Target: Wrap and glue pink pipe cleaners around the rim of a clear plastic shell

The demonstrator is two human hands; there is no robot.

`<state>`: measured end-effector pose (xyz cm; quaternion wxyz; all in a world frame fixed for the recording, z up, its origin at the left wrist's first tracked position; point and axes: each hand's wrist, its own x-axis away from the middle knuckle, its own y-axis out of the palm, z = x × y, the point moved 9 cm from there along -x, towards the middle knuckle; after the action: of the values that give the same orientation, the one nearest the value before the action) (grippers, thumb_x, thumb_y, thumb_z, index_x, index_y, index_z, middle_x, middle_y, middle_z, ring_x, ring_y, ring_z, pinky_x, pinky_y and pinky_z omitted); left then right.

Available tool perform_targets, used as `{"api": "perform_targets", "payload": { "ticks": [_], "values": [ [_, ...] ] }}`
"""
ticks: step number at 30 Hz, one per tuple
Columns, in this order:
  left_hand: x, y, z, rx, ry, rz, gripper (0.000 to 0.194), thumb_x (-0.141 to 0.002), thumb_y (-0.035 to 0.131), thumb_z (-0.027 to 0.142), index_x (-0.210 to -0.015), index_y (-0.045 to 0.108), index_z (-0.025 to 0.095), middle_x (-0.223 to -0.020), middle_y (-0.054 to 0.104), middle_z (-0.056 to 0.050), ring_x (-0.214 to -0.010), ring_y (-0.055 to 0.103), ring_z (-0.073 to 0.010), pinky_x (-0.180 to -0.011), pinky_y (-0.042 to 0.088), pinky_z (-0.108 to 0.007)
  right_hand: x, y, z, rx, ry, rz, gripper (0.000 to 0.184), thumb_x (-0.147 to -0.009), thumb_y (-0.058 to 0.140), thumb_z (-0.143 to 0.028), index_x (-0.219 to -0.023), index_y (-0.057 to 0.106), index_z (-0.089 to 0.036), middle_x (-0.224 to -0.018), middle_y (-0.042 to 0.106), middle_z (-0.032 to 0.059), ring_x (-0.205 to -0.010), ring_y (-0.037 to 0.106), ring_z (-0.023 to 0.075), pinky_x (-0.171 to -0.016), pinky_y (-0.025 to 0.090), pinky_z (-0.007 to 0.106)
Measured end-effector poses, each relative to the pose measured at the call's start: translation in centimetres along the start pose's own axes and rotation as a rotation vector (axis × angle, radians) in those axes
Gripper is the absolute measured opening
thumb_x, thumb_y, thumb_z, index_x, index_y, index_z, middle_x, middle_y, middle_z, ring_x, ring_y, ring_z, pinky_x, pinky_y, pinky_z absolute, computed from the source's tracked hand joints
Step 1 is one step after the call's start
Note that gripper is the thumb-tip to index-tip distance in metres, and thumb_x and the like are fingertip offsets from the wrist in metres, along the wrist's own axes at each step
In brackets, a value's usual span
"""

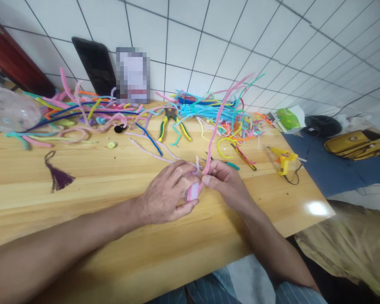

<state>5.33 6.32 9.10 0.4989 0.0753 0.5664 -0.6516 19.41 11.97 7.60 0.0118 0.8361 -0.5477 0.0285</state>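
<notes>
Panel (133,76) pixelated beyond pink pipe cleaner (221,112)

On the table (164,249), pliers (170,113) lie farther back — tassel (61,177) left, glue gun (284,158) right.

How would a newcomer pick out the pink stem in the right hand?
On the near side of the tiled wall is a wooden table; over it, find the right hand. The long, fuzzy pink stem slants up from its grip, across the view of a multicoloured pile. Unlike that pile, it is pinched in a hand.
</notes>
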Motion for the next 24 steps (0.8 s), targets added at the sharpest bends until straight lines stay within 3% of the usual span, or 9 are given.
{"api": "perform_targets", "payload": {
  "ticks": [4,8,14,24],
  "values": [
    [0.0,0.1,0.2,-0.01,0.023,-0.001,0.044,-0.095,0.068,0.03,-0.135,0.052,0.02,-0.137,0.062,-0.019,-0.134,0.06,-0.037,-0.111,0.059,-0.059,0.4,0.0,0.6,0.047,0.035,-0.118,0.04,-0.083,0.091,-0.055,-0.087,0.067,-0.024,-0.081,0.064,-0.0029,-0.073,0.06,0.0146,-0.072,0.052,0.03],
    [0.0,0.1,0.2,-0.017,0.03,0.001,0.044,-0.095,0.068,0.029,-0.135,0.052,0.018,-0.137,0.062,-0.019,-0.133,0.061,-0.0366,-0.111,0.059,-0.058,0.4,0.0,0.6,0.11,-0.016,-0.181,0.038,-0.085,0.09,-0.055,-0.087,0.069,-0.023,-0.08,0.064,-0.0027,-0.072,0.059,0.0142,-0.072,0.051,0.03],
    [0.0,0.1,0.0,-0.006,0.014,0.001,0.044,-0.095,0.068,0.03,-0.135,0.052,0.02,-0.138,0.061,-0.019,-0.133,0.061,-0.0368,-0.11,0.06,-0.059,-0.1,-0.3,0.1,0.19,-0.153,-0.074,0.037,-0.087,0.088,-0.057,-0.082,0.071,-0.024,-0.077,0.065,-0.0019,-0.07,0.057,0.0148,-0.068,0.048,0.03],
    [-0.1,-0.1,0.0,0.015,0.004,0.018,0.043,-0.096,0.068,0.03,-0.134,0.052,0.019,-0.138,0.061,-0.019,-0.132,0.061,-0.0367,-0.11,0.06,-0.058,-0.1,-0.3,-0.8,0.245,-0.23,0.039,0.031,-0.087,0.088,-0.048,-0.079,0.07,-0.024,-0.075,0.066,-0.0022,-0.068,0.058,0.0147,-0.065,0.047,0.029]
  ]
}}
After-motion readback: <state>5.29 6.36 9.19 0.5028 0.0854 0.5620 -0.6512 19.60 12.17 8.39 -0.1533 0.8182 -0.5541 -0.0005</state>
